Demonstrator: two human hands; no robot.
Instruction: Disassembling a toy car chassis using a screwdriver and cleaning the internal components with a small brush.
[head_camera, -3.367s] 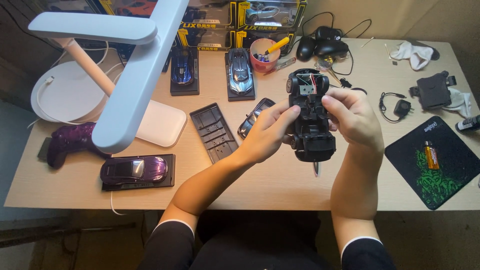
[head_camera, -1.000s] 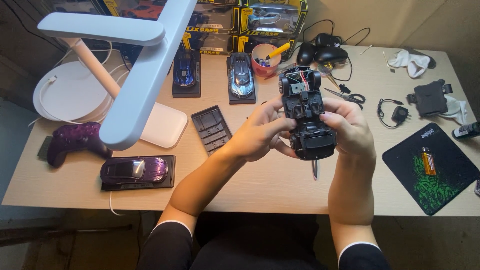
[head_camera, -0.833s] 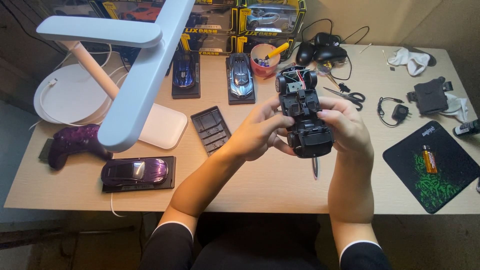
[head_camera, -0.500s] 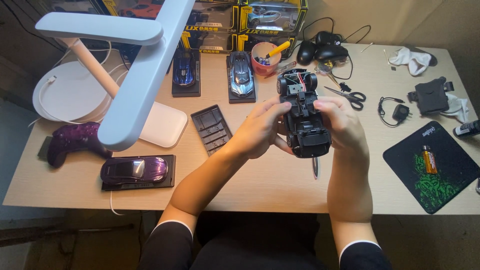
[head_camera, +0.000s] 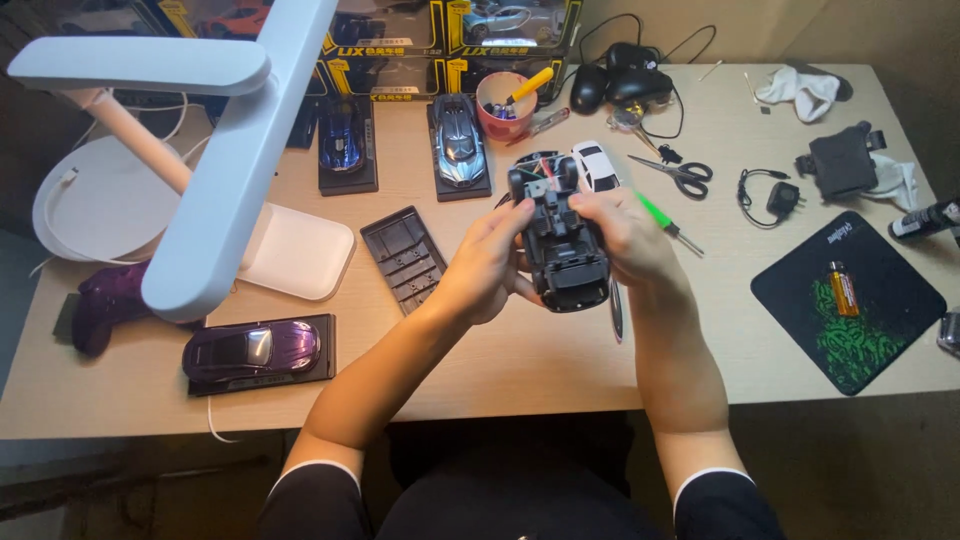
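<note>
Head view: both hands' fingers (head_camera: 520, 212) clamped on black chassis (head_camera: 562, 240), yellow-and-black boxes (head_camera: 440, 30) behind.

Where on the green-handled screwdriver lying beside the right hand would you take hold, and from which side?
Probably the green handle of the screwdriver, pinched from above. It lies flat on the table, its tip toward the mat, and the handle end sits beside the right hand, which holds the black toy car chassis.

thing: black toy car chassis (head_camera: 562, 240), body shell off
state: underside up, small wiring showing at its far end
pose: lengthwise away from the person, raised above the worktop (head_camera: 520, 360)
grip: gripped by both hands, left hand (head_camera: 490, 268), right hand (head_camera: 628, 235)
</note>
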